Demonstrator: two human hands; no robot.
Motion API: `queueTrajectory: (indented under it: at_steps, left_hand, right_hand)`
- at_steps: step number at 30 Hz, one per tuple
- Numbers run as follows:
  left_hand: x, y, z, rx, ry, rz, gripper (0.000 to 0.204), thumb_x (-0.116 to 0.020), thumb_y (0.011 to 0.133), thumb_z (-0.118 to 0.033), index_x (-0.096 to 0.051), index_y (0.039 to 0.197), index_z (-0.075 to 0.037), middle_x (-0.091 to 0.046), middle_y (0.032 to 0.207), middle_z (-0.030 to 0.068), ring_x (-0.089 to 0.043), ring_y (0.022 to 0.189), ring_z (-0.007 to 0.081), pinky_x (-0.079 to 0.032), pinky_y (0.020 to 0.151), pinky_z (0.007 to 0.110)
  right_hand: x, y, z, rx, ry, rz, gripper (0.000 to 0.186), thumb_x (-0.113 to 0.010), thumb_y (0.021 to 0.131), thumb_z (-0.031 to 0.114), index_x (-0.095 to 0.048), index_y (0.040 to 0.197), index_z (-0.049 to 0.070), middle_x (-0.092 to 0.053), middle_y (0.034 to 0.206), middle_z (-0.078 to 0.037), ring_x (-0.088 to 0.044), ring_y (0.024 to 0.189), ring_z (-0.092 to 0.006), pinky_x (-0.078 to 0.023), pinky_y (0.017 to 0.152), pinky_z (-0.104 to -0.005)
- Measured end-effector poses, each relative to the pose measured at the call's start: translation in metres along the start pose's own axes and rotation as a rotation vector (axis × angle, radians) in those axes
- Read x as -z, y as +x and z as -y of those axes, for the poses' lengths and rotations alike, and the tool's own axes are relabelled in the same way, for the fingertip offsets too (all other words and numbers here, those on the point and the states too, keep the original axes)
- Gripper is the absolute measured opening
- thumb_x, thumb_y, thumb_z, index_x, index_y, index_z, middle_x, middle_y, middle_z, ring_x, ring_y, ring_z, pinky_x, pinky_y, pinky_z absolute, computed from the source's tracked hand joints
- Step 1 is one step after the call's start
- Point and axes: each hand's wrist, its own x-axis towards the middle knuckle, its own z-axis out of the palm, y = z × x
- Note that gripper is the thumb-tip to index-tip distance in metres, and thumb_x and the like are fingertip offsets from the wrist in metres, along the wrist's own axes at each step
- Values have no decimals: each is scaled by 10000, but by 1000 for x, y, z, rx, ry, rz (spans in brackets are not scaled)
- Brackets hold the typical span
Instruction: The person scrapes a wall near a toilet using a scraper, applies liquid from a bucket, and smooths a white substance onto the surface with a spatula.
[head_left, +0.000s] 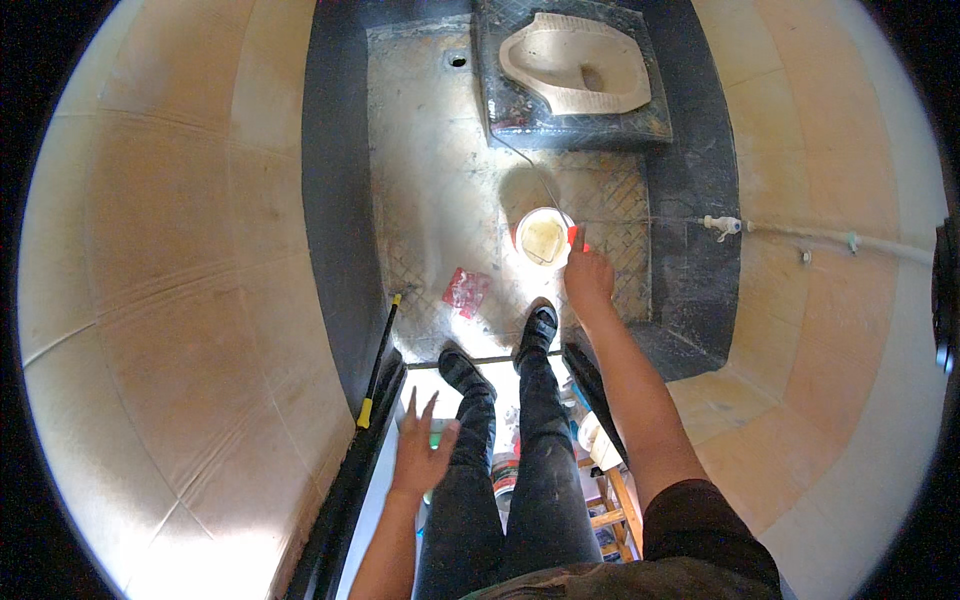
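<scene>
My right hand (590,275) is closed round the red handle (574,238) of a tool with a long, thin, bent metal rod (528,160). The rod runs from the handle past a small white bucket (542,238) to the side of the dark raised platform (570,130); its far end is hard to make out. Pale yellowish stuff shows inside the bucket, right beside my right hand. My left hand (424,448) hangs open beside my left leg, fingers spread, holding nothing.
A squat toilet pan (575,62) is set into the platform, with a floor drain (457,60) left of it. A crumpled red packet (466,291) lies near my feet. A black pole with yellow ends (379,360) leans at left. A tap (722,226) juts from the right wall.
</scene>
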Motion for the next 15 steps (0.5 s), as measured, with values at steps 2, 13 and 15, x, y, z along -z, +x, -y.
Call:
queueTrajectory:
  at_steps: [2, 13, 15]
  left_hand:
    - [-14, -10, 8, 65, -89, 129, 605, -552, 1005, -444, -479, 1469, -62, -259, 1597, 295, -302, 1463, 461, -285, 1182, 493]
    - [10, -7, 84, 122, -157, -48, 470, -490, 1049, -312, -522, 1410, -13, -552, 1397, 255, -546, 1268, 412, -414, 1088, 450]
    - [10, -11, 84, 162, -179, -50, 462, -483, 1052, -321, -536, 1404, -27, -565, 1382, 257, -550, 1266, 405, -413, 1089, 450]
  right_hand:
    - [-4, 7, 4, -22, 68, -15, 531, -520, 963, 171, -403, 1437, -39, -719, 938, -248, -718, 871, -416, -578, 766, -521]
    - [-12, 60, -21, -50, 42, 21, 317, -439, 993, 197, -616, 1182, 14, -711, 1087, -235, -701, 1006, -414, -550, 885, -535]
    - [-5, 75, -21, -79, 116, 41, 322, -438, 996, 204, -610, 1194, 17, -710, 1087, -236, -698, 1009, -422, -545, 892, -543]
